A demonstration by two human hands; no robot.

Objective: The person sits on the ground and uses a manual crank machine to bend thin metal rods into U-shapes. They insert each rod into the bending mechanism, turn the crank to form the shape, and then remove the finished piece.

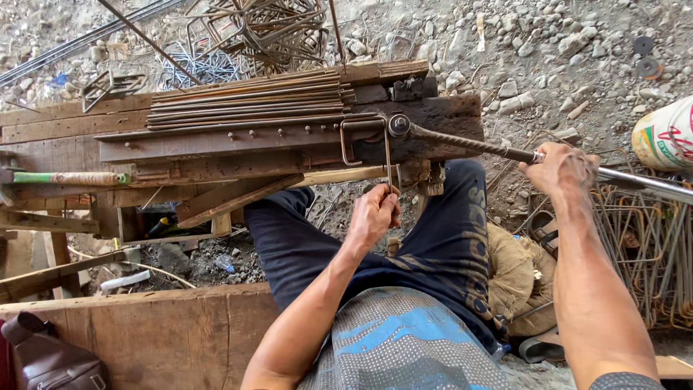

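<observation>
I sit at a rough wooden bench [216, 144]. My left hand [374, 214] grips the near end of a thin steel rod [388, 155] that is bent into a partial rectangle on the bench. My right hand [561, 170] is closed around the long metal lever bar [476, 146], whose round head sits against the rod at the bench's right end. A bundle of straight thin rods [245, 105] lies lengthwise on the bench top.
Finished bent rod loops pile up on the gravel behind the bench [267, 29] and at my right [650, 245]. A white sack [664, 133] stands at the far right. A brown bag [43, 357] rests on a wooden board at lower left.
</observation>
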